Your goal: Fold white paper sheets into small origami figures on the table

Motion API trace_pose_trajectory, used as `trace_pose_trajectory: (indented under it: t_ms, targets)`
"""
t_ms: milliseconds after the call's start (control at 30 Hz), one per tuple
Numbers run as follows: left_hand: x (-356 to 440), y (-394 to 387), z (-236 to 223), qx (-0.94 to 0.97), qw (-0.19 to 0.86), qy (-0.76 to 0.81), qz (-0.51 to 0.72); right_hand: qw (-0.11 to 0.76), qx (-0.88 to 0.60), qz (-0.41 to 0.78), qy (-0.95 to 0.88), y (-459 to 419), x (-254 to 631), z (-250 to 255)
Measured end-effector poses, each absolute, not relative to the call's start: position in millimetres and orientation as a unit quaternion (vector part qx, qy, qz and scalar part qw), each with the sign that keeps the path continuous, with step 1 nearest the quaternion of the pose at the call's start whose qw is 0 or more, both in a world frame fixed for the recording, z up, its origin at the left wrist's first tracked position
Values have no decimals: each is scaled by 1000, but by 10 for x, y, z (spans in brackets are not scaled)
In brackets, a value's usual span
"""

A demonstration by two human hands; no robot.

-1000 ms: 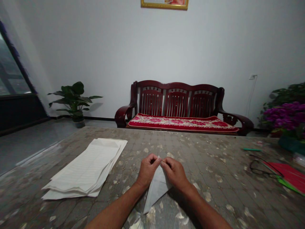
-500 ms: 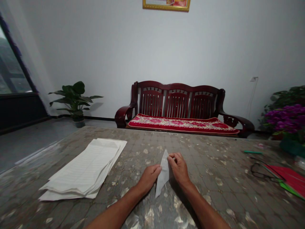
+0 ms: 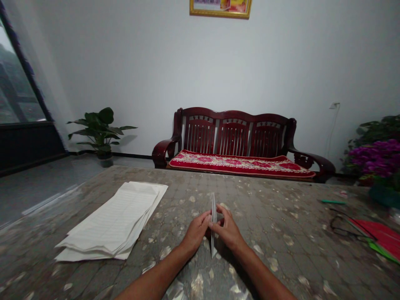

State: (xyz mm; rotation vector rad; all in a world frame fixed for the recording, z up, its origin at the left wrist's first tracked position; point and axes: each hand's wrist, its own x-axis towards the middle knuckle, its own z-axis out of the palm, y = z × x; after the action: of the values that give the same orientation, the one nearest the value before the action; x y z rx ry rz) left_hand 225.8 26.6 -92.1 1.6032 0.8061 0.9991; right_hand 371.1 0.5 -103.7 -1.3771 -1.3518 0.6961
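A folded piece of white paper (image 3: 213,208) stands nearly edge-on to me above the tabletop, its pointed end upward and away. My left hand (image 3: 197,228) grips it from the left side, thumb and fingers closed near its middle. From the right, my right hand (image 3: 227,228) pinches the same paper, with the thumb on the near side and the fingers behind. Parts of the fingers of both hands are hidden by the paper. To the left lies a stack of lined white sheets (image 3: 115,221), slightly fanned, on the patterned grey table cover (image 3: 175,266).
At the right lie a green pen (image 3: 333,202), black-framed glasses (image 3: 342,227) and red and green paper (image 3: 379,237). A pot of purple flowers (image 3: 375,158) stands behind them. Beyond the table are a wooden bench (image 3: 233,137) and a leafy plant (image 3: 101,131).
The folded paper has turned from showing its broad face to nearly edge-on. My right hand has shifted nearer and left, closer to my left hand. The view has moved slightly.
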Motion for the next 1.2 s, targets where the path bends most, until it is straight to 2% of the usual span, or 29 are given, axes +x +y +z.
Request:
trace_pose_trajectory:
  t_ms: [300, 767, 1200]
  targets:
    - [2313, 280, -962, 611, 583, 368, 389, 511, -577, 305, -560, -14, 3748, -994]
    - [2403, 380, -951, 638, 510, 429, 386, 467, -603, 230, -604, -14, 3778, -984]
    - [2424, 432, -939, 628, 528, 417, 391, 432, -641, 204, -601, -3, 3745, -957]
